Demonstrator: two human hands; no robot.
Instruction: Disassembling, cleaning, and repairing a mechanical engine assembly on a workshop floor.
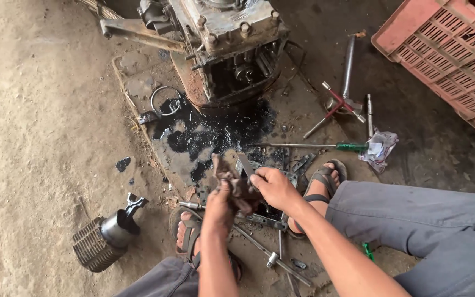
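Observation:
My left hand (219, 204) grips a dirty brownish rag (232, 181) wrapped around a small metal part. My right hand (273, 187) pinches the same bundle from the right, with a flat grey metal piece (244, 163) sticking up between the fingers. Both hands hover low over a board (303, 104) stained with black oil (221, 132), between my two sandalled feet. An opened engine block (232, 49) stands just beyond the oil patch.
A finned cylinder (103, 239) lies at lower left. A green-handled screwdriver (325, 146), a cross wrench (339, 104), a long T-handle tool (348, 63) and a plastic wrapper (379, 148) lie at right. A pink crate (446, 55) fills the upper right. Loose wrenches (273, 256) lie under my arms. A metal ring (166, 100) sits left.

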